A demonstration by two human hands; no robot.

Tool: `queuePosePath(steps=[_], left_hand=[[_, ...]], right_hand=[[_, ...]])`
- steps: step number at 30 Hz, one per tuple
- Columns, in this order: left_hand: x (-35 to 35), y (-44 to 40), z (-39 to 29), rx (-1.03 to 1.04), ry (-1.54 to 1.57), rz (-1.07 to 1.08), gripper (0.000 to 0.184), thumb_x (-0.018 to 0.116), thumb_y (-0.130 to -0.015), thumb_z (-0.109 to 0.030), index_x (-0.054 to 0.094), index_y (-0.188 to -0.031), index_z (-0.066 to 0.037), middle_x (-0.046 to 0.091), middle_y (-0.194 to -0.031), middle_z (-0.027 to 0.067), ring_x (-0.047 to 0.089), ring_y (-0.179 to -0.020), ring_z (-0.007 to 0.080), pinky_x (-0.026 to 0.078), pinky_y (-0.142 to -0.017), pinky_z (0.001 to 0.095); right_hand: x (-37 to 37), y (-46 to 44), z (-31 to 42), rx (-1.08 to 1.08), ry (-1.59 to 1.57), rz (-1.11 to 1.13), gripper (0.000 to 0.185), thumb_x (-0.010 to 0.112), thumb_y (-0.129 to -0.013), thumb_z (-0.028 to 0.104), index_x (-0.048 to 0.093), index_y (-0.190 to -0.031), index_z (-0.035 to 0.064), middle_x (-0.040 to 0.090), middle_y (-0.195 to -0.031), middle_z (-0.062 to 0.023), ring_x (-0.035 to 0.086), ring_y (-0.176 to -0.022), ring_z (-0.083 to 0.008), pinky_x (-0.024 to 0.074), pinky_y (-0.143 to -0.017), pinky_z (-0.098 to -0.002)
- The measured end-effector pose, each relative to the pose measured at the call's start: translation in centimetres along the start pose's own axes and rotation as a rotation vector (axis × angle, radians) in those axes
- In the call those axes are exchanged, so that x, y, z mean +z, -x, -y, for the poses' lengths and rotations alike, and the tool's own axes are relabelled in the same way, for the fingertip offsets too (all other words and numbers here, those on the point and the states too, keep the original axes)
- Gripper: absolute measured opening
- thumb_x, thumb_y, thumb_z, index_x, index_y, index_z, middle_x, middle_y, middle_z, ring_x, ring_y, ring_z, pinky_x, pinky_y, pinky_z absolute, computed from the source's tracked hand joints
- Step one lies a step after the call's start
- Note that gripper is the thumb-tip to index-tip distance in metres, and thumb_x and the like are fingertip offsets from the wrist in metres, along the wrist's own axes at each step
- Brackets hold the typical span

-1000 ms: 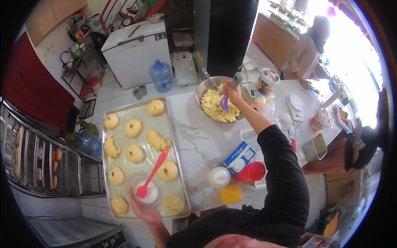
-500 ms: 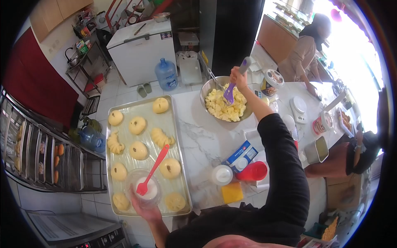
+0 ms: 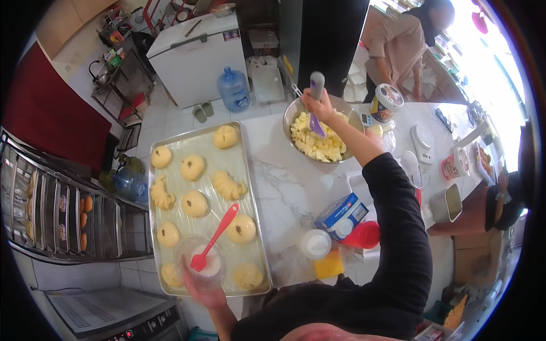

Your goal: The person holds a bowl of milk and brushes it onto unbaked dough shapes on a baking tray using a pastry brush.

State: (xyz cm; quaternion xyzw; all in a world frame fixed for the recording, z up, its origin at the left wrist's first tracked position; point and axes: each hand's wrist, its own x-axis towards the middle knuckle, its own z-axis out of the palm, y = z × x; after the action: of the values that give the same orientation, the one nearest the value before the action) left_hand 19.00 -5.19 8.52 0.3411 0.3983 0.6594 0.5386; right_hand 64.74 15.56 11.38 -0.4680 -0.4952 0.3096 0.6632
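Left hand: in the lower left of the frame, my left hand (image 3: 203,291) is cupped against the side of the clear bowl (image 3: 181,251), thumb and fingers curved around it; I cannot tell how far the fingers reach beneath.
Clear bowl: I see it above the lower part of the tray, containing white liquid (image 3: 211,266).
Red spatula: the red spatula (image 3: 222,227) leans in the clear bowl, head in the liquid, handle slanting toward the upper right.
Right hand: at upper centre, my right hand (image 3: 318,107) is closed around the grey handle of the purple spatula (image 3: 316,126), fingers wrapped together.
Purple spatula: I hold it tilted, blade down among the pale yellow chunks (image 3: 318,150).
Steel bowl: the steel bowl (image 3: 288,128) stands on the marbled counter (image 3: 278,193), right of the tray, containing the chunks.
Tray: the rimmed tray (image 3: 257,213), left of centre, bears rounded and ridged dough pieces (image 3: 194,203), several with a dark spot on top.
Counter, right of centre: below the steel bowl I note a blue and white carton (image 3: 343,211), a red container (image 3: 365,235), a white-topped jar (image 3: 315,244) and a yellow square (image 3: 329,265).
Upper right: a white scale (image 3: 422,141) and a lidded tub (image 3: 388,102) stand on the counter; a co-worker (image 3: 398,48) leans beyond it.
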Motion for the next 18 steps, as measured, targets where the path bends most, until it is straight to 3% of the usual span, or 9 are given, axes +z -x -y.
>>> queuePosePath(steps=[2,3,6,11,14,15,18], left_hand=[[0.3,-0.2,0.0,-0.028,0.081,-0.006,0.052,0.027,-0.089,-0.028,0.025,-0.131,0.002,0.028,-0.135,0.0132,0.03,-0.123,0.0276,0.028,-0.101,0.0411],[0.4,-0.1,-0.2,-0.035,0.082,-0.015,0.052,0.027,-0.09,-0.029,0.025,-0.132,0.002,0.028,-0.135,0.0134,0.03,-0.123,0.0277,0.028,-0.101,0.0413],[0.2,0.2,-0.9,-0.063,0.151,0.009,0.053,0.028,-0.089,-0.031,0.024,-0.132,0.0,0.028,-0.134,0.0139,0.031,-0.122,0.0279,0.028,-0.1,0.0417],[0.2,0.1,-1.4,-0.08,0.155,-0.011,0.054,0.028,-0.089,-0.034,0.025,-0.132,-0.002,0.031,-0.132,0.0138,0.033,-0.121,0.0282,0.027,-0.101,0.0422],[0.2,0.1,-1.5,-0.08,0.197,0.006,0.053,0.027,-0.089,-0.033,0.025,-0.132,-0.003,0.031,-0.132,0.0133,0.033,-0.121,0.0281,0.026,-0.101,0.0422],[0.2,0.1,-1.5,-0.083,0.214,-0.002,0.053,0.027,-0.089,-0.033,0.025,-0.132,-0.003,0.031,-0.132,0.013,0.033,-0.121,0.0281,0.026,-0.101,0.0422],[0.2,0.4,-1.9,-0.08,0.24,-0.027,0.052,0.027,-0.089,-0.032,0.026,-0.132,-0.003,0.03,-0.133,0.0121,0.031,-0.122,0.0278,0.025,-0.101,0.0423]], right_hand=[[-1.6,0.6,-2.4,0.002,0.043,0.147,0.017,0.057,-0.077,0.014,0.05,-0.063,0.0056,0.039,-0.05,0.0029,0.037,-0.044,-0.0073,0.0282,-0.042,-0.0235],[-1.4,0.8,-2.9,-0.101,-0.037,0.013,0.02,0.054,-0.078,0.011,0.047,-0.061,0.0063,0.037,-0.049,0.0032,0.034,-0.041,-0.0063,0.0258,-0.039,-0.0232],[-3.1,-0.6,0.1,0.06,-0.275,-0.06,0.024,0.053,-0.079,0.009,0.043,-0.058,0.0071,0.035,-0.047,0.0035,0.031,-0.038,-0.005,0.0222,-0.037,-0.0221],[0.4,0.5,5.5,-0.084,-0.149,0.113,0.026,0.052,-0.079,0.008,0.038,-0.056,0.0081,0.032,-0.048,0.0041,0.03,-0.04,-0.0043,0.0206,-0.038,-0.0204],[0.3,2.7,-0.3,0.007,-0.322,0.151,0.021,0.05,-0.079,0.007,0.04,-0.06,0.0076,0.033,-0.05,0.0039,0.031,-0.041,-0.005,0.0214,-0.038,-0.0202],[-0.1,3.4,-0.5,-0.025,-0.165,0.089,0.026,0.046,-0.082,0.012,0.034,-0.059,0.009,0.031,-0.048,0.0019,0.03,-0.04,-0.0075,0.0209,-0.039,-0.0219],[-1.4,3.1,0.3,-0.006,-0.228,0.078,0.025,0.046,-0.082,0.012,0.035,-0.06,0.0086,0.032,-0.048,0.0012,0.031,-0.04,-0.0079,0.021,-0.038,-0.0223]])
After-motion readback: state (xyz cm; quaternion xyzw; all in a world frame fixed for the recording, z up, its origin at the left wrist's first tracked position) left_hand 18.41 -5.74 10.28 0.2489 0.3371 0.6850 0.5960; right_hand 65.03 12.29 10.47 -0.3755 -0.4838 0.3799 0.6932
